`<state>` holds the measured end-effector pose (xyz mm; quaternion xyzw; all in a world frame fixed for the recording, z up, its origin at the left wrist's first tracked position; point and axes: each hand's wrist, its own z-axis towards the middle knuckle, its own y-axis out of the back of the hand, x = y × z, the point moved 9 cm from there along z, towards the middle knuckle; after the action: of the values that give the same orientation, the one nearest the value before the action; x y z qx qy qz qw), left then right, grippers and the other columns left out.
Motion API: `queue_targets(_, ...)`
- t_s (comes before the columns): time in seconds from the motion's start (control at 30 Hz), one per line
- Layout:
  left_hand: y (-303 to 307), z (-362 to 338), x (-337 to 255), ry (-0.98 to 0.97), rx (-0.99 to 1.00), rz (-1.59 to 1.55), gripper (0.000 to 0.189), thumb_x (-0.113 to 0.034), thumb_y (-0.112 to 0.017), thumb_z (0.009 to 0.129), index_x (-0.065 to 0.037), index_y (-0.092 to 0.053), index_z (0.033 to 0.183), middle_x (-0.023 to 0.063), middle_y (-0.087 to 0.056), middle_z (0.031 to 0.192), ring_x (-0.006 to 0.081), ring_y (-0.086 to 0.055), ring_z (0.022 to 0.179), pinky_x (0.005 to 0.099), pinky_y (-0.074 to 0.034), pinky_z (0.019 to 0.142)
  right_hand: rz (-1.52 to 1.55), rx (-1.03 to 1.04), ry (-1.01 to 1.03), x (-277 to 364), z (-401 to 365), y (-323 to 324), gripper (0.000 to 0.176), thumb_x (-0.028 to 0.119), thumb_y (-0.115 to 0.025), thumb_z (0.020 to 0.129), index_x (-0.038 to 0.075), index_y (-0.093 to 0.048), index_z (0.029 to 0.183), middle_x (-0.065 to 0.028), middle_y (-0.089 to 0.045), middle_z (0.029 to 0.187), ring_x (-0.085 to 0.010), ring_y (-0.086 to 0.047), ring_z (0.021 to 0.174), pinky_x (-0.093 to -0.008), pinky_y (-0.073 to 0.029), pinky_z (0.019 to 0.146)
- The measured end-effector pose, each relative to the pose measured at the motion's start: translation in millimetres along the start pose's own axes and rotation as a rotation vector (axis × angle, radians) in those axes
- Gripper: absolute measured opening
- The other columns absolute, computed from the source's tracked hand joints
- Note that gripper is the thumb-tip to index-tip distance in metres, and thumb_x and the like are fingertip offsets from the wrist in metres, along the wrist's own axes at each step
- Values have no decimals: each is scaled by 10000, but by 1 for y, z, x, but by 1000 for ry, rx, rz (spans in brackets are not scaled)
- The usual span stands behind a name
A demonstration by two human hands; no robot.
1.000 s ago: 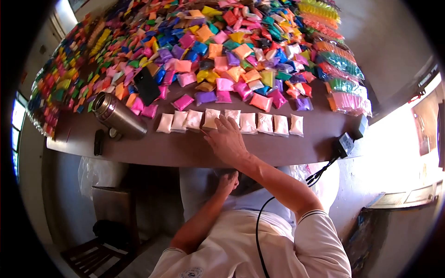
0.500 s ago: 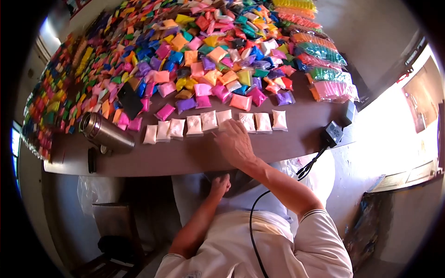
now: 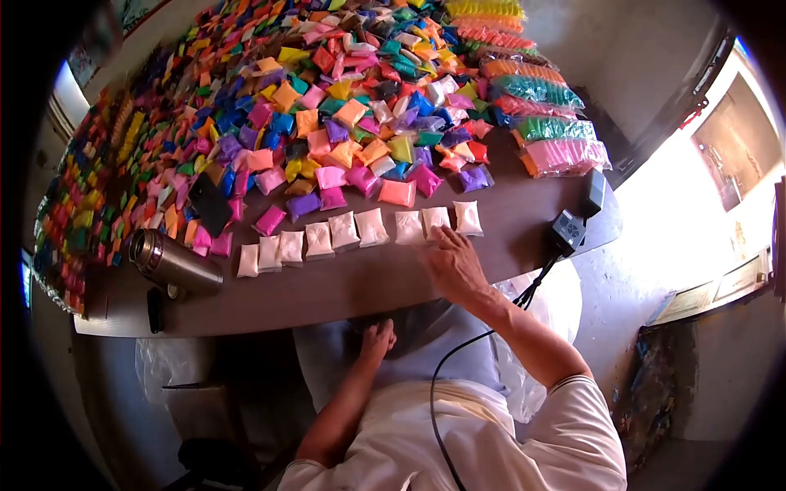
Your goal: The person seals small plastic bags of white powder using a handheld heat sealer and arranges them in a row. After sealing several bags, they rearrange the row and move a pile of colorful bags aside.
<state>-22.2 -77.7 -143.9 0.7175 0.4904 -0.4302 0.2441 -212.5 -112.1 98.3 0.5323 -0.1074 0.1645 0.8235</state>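
A row of several small clear packets with pale pink contents (image 3: pixel 344 231) lies along the near side of the table. My right hand (image 3: pixel 457 268) is over the table at the row's right end, fingers stretched out and a little blurred. Its fingertips are right at the lower edge of the pale packet second from the right (image 3: pixel 435 219). Left of that, a gap parts the last three packets from the others. My left hand (image 3: pixel 380 337) rests on my lap below the table edge, fingers curled in with nothing showing in them.
A large heap of colourful small packets (image 3: pixel 311 123) covers the far side of the table (image 3: pixel 352 286). Bundled packets (image 3: pixel 565 155) line the right. A steel flask (image 3: pixel 176 262) lies at left, near a dark phone-like slab (image 3: pixel 211 204). A black cabled box (image 3: pixel 566 231) sits at right.
My right hand has moved right along the row, from the middle to the right-end packets. The sixth packet, partly covered before, now shows fully. The view has shifted; my left hand stays on my lap.
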Motion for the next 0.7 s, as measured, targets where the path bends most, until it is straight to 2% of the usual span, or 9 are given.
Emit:
queue_targets(0.13, 2, -6, -7, -33, 16, 45, 461, -347, -483, 921, -51, -459, 568, 56, -496, 509, 130, -453, 409, 277, -336, 412, 22, -40, 18, 7, 13, -8, 202, 229, -604, 837, 39, -670, 821, -175, -539, 1202, -334, -445, 1212, -415, -356, 986)
queue_targets(0.23, 6, -7, -8, -14, -20, 138, 449, -359, -514, 904, -57, -444, 580, 53, -475, 523, 142, -422, 450, 289, -323, 465, 133, 94, -46, 3, 26, -11, 204, 223, -601, 837, 34, -668, 800, -178, -577, 1090, -330, -492, 1147, -419, -362, 989)
queue_targets(0.3, 8, -4, 0, 11, -16, 53, 455, -354, -507, 908, -56, -442, 571, 54, -482, 521, 141, -430, 449, 290, -324, 461, 105, -219, 40, 9, 22, 20, 193, 199, -602, 833, 27, -656, 766, -160, -590, 941, -315, -543, 1020, -432, -393, 938)
queue_targets(0.33, 8, -3, 0, 5, -11, 52, 455, -354, -507, 908, -56, -442, 571, 54, -482, 521, 141, -430, 449, 290, -324, 461, 99, -224, 42, 7, 25, 32, 193, 199, -602, 833, 27, -656, 766, -160, -590, 941, -315, -543, 1020, -432, -393, 938)
queue_targets(0.4, 7, -2, 1, -6, -7, 24, 453, -347, -503, 913, -58, -439, 569, 54, -482, 522, 135, -430, 452, 290, -324, 458, 48, 18, 21, -8, 28, 43, 196, 185, -591, 840, 16, -643, 755, -148, -574, 860, -311, -552, 931, -422, -423, 890)
queue_targets(0.43, 6, -3, 1, -9, -6, 21, 453, -347, -503, 913, -58, -439, 569, 54, -482, 522, 135, -430, 452, 290, -324, 458, 45, 18, 24, -18, 23, 44, 196, 185, -591, 840, 16, -643, 755, -148, -574, 860, -311, -552, 931, -422, -423, 890)
queue_targets(0.5, 4, -3, -2, -23, 4, 32, 442, -341, -506, 913, -62, -440, 577, 52, -473, 519, 133, -428, 451, 284, -324, 453, 57, -101, -94, -47, 14, 50, 119, 101, -599, 819, -14, -599, 787, -148, -545, 861, -342, -540, 891, -418, -456, 746)
queue_targets(0.53, 4, -3, -2, -25, 4, 30, 442, -341, -506, 913, -62, -440, 577, 52, -473, 519, 133, -428, 451, 284, -324, 453, 92, -117, -152, -55, 10, 48, 219, 171, -567, 854, 4, -609, 720, -134, -575, 879, -328, -544, 946, -422, -446, 838)
queue_targets(0.7, 3, 5, 11, 32, 1, 36, 428, -327, -511, 913, -65, -440, 582, 46, -465, 513, 130, -425, 444, 272, -328, 453, 118, -142, -105, -51, 15, 39, 180, 148, -571, 855, -1, -595, 756, -140, -586, 909, -338, -552, 955, -432, -452, 792)
